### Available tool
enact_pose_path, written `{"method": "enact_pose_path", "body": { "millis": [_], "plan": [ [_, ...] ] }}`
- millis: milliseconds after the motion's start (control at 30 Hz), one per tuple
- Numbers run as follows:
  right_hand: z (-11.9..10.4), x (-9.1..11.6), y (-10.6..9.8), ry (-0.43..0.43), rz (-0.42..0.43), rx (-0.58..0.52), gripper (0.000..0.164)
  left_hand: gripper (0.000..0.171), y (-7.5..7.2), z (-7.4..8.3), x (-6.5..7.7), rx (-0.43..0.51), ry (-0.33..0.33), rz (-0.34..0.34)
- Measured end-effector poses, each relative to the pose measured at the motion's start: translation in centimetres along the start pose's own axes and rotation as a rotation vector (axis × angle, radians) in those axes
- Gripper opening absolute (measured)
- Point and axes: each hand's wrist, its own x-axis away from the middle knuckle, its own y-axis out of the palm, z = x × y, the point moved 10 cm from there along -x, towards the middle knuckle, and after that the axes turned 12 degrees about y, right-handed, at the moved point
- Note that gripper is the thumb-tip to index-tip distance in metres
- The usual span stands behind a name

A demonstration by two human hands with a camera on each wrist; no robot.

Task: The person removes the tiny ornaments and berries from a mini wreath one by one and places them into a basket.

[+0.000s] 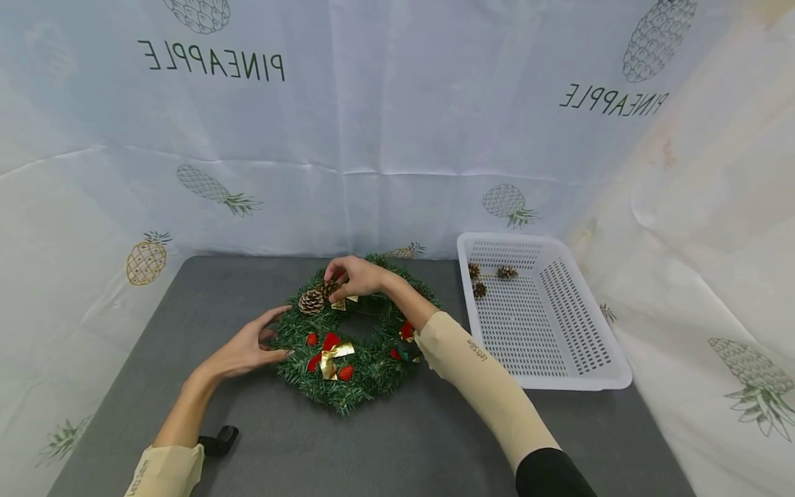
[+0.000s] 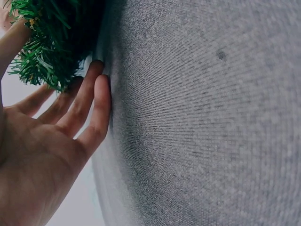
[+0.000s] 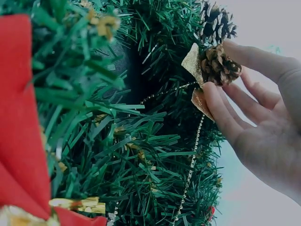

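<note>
1 grey tabletop [image 1: 298,449] is being backed by pineapple-printed cloth [image 1: 404,124]. On it, a bushy green wreath [image 1: 373,373] with a red-and-gold bow [image 1: 335,350] is being touched by the loosely spread left hand [image 1: 245,348]; 1 brown pinecone [image 3: 220,67] there is being pinched by the right hand [image 1: 360,276].

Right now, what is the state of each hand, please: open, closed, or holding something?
Left hand: open, relaxed, at the edge of the round green artificial wreath.
Right hand: closed, pinching a small brown scaly pine cone.
</note>
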Motion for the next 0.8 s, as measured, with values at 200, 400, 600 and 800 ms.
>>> {"method": "enact_pose_path", "body": {
  "millis": [200, 400, 600, 800],
  "plan": [
    [0.1, 0.1, 0.0, -0.003, 0.015, 0.033, 0.036, 0.088, 0.0, 0.0, 0.0, -0.004, 0.004, 0.003],
    [0.2, 0.0, 0.1, -0.009, 0.025, 0.028, 0.029, 0.088, 0.0, 0.0, 0.0, -0.008, 0.009, 0.006],
    [-0.1, 0.2, -0.2, -0.020, 0.029, 0.026, 0.036, 0.088, 0.0, 0.1, 0.0, -0.009, 0.011, 0.004],
    [-0.7, 1.1, -1.0, -0.062, 0.027, 0.010, 0.042, 0.088, 0.0, 0.1, 0.0, -0.010, 0.007, 0.004]
  ]
}}
